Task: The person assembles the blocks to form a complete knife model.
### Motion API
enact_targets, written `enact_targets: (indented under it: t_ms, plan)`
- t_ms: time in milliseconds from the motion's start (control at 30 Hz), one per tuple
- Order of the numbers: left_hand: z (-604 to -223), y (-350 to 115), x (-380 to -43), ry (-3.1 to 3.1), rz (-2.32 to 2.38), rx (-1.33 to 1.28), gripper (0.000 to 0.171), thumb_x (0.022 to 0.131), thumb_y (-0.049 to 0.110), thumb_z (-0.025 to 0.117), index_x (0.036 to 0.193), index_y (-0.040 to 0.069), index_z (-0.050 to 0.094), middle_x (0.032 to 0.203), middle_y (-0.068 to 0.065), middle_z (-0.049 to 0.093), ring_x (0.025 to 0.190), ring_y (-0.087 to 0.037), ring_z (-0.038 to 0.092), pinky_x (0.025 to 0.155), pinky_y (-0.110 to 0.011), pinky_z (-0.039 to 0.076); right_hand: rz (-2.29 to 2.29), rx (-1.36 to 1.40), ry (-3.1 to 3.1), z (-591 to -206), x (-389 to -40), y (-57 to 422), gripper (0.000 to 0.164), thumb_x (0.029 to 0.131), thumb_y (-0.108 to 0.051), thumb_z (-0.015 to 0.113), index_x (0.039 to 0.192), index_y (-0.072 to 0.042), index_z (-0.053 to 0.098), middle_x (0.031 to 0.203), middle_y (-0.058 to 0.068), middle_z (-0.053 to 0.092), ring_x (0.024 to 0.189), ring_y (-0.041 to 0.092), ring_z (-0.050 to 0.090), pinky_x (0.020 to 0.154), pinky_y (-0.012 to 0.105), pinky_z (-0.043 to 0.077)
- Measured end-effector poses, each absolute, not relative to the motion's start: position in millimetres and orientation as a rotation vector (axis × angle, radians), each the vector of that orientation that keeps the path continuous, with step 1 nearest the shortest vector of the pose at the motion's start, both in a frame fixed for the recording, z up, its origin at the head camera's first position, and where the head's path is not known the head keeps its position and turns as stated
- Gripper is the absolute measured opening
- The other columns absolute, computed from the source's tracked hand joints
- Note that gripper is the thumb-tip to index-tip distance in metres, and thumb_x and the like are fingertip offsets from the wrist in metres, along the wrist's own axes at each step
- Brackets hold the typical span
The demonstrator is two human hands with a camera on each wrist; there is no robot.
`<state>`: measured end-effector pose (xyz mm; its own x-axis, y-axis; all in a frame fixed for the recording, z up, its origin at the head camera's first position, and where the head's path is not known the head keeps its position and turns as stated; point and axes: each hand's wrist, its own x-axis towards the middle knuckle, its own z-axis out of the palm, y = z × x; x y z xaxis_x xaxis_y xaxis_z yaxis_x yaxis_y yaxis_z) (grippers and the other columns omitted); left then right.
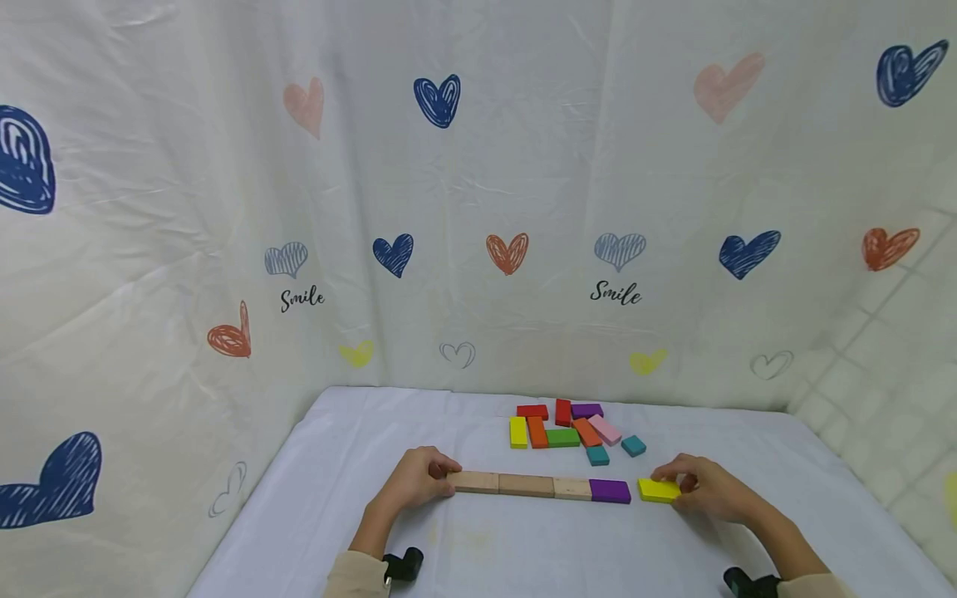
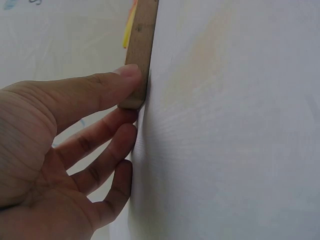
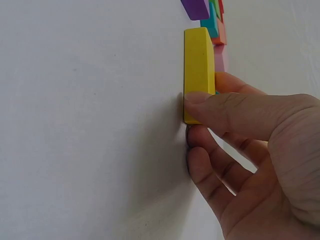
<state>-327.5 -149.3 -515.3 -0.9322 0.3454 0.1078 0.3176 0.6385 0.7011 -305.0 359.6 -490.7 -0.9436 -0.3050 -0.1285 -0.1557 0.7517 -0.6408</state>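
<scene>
A row of wooden blocks (image 1: 526, 485) lies end to end on the white table, with a purple block (image 1: 610, 492) at its right end. My left hand (image 1: 423, 477) pinches the left end of the row between thumb and fingers; the left wrist view shows the thumb on the front side of the plain wooden block (image 2: 142, 42). To the right of the purple block, a short gap away, sits a yellow block (image 1: 657, 491). Its right end is gripped by my right hand (image 1: 706, 488), thumb in front and fingers behind, as the right wrist view (image 3: 197, 60) shows.
Behind the row lies a loose group of coloured blocks, among them a green block (image 1: 562, 438), a pink block (image 1: 605, 429) and a teal block (image 1: 633, 446). A white curtain (image 1: 478, 191) printed with hearts hangs behind the table (image 1: 538, 556).
</scene>
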Motion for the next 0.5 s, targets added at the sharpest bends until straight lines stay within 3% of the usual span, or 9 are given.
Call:
enact_targets:
  t_ms: [500]
  plan:
    - [-516.8,-149.5,-328.6,2.817,1.187,0.539,0.029,0.077,0.008,0.087,0.103,0.019,0.082,0.09,0.002,0.069,0.08,-0.011,0.055,0.067,-0.026,0.046,-0.975,-0.448,2.682,-493.6,-309.3,355.4,0.038,0.083,-0.005,0.08,0.12,-0.01,0.074,0.107,0.006,0.066,0.088,0.023,0.05,0.071,0.021,0.045]
